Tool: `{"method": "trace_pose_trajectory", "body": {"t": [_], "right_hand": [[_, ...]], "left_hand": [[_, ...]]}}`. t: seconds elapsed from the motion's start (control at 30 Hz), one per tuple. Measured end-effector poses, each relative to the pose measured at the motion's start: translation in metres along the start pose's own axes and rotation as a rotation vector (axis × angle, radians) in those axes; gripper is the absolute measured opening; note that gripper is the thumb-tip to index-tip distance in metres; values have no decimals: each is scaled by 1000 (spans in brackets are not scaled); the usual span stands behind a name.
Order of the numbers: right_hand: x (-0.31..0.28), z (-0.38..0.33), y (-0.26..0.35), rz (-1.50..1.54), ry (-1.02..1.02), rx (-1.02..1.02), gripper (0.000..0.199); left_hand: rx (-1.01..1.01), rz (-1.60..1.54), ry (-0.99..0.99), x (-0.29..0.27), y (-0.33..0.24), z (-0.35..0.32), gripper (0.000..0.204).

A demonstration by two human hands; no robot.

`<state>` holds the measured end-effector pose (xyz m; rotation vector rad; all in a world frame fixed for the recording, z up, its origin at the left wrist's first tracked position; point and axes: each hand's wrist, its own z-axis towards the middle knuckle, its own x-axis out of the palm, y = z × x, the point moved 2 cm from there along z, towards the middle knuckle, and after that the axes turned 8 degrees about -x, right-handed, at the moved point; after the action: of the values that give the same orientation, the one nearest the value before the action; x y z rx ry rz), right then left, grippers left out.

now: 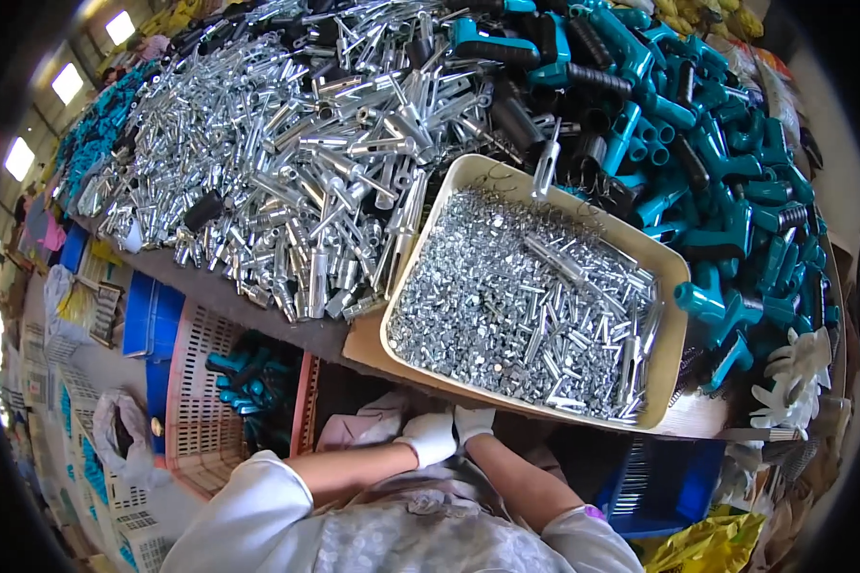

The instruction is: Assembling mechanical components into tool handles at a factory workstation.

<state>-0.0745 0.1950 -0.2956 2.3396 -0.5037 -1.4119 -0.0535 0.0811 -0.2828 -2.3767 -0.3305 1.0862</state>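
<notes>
Both my hands wear white gloves and are close together low at the table's front edge, just below the cream plastic tray [678, 392]. My left hand [430, 437] lies beside a pinkish cloth [363, 426]; whether it touches the cloth I cannot tell. My right hand [474, 421] is right next to the left one, partly under the table edge. The fingers of both hands are hidden, so anything they might hold does not show. In the tray are many small shiny metal nuts [449, 286], short pins [569, 334] and a few slotted metal tubes [554, 258].
A large heap of silvery metal tubes [287, 162] covers the table's left and middle. Teal plastic tool handles [726, 229] pile up at right, with white gloves [795, 377] near the edge. Below stand a pink basket [201, 363] and a blue crate [655, 477].
</notes>
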Motion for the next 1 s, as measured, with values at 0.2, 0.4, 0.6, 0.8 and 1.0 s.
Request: {"method": "trace_pose_trajectory", "body": {"t": [0.2,0.4,0.6,0.8,1.0], "right_hand": [[-12,-26,3,294,-176,-131,41],[-15,-4,1,40,162,38,57],[-3,21,-28,590,-494,-110,24],[-29,3,-4,-86,-217,-318,46],[-46,1,17,42,151,71,49]], "left_hand": [[29,0,-28,-54,-30,-37,37],[-99,-164,-68,-26,-34,-23,37],[-21,-100,-24,-59,-52,-34,39],[18,-71,-48,-41,-37,-32,42],[-102,-126,-29,-32,-40,-23,44]]}}
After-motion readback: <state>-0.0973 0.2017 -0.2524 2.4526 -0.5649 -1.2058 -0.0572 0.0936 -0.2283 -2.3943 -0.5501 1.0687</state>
